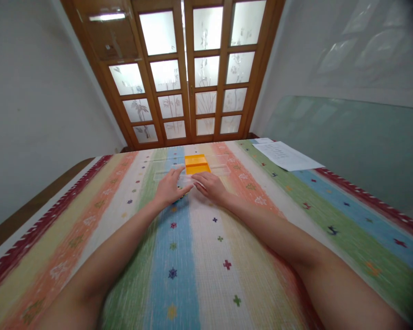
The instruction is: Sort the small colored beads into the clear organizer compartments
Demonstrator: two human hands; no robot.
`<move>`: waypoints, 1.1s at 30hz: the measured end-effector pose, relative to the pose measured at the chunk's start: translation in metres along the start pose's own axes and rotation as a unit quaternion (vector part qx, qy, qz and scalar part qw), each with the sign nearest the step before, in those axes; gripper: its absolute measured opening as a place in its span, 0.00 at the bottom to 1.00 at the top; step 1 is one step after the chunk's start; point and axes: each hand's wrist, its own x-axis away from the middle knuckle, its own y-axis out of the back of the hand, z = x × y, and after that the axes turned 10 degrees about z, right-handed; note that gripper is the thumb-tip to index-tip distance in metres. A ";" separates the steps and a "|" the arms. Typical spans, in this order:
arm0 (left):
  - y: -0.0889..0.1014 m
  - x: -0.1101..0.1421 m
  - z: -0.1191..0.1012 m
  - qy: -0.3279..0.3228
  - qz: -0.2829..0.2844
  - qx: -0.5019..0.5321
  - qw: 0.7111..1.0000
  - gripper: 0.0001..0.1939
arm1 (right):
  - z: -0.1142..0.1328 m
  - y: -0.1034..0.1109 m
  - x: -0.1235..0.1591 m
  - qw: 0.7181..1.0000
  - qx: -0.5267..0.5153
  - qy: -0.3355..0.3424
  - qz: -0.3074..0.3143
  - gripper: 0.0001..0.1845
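Across the room, glazed doors (190, 73); striped-cloth bench (206, 256) below left hand (172, 185), thumb and fingers spread wide, and right hand (210, 185), loosely bent, impossible to tell whether gripping anything; just past both, orange two-part tray (194, 159), clear plastic (220, 170) alongside; probably at a positioning step; next, presumably calling for steady fingertips at the near edge

L hand (170, 185) hides most of a small item (183, 194) at its 4 o'clock; can't tell what. R hand (211, 187) partly blocks orange box's (198, 168) near edge, approx. 6 o'clock; contact unclear. Clear plastic (221, 170) at box's 3 o'clock: outline too faint to trace. Paper (285, 156), farther at 3: print too small. Door (189, 73) cut off at 12.
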 end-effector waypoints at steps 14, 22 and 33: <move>-0.022 0.017 -0.018 -0.006 -0.014 -0.016 1.000 0.44 | -0.003 -0.010 -0.001 0.986 0.039 -0.154 -0.042 0.18; -0.025 0.007 0.012 -0.033 0.038 0.103 0.993 0.34 | -0.017 -0.006 0.001 0.975 -0.087 -0.184 -0.093 0.19; 0.053 -0.012 0.114 0.176 -0.201 0.305 0.914 0.27 | -0.026 -0.008 0.003 0.953 -0.191 -0.209 -0.104 0.18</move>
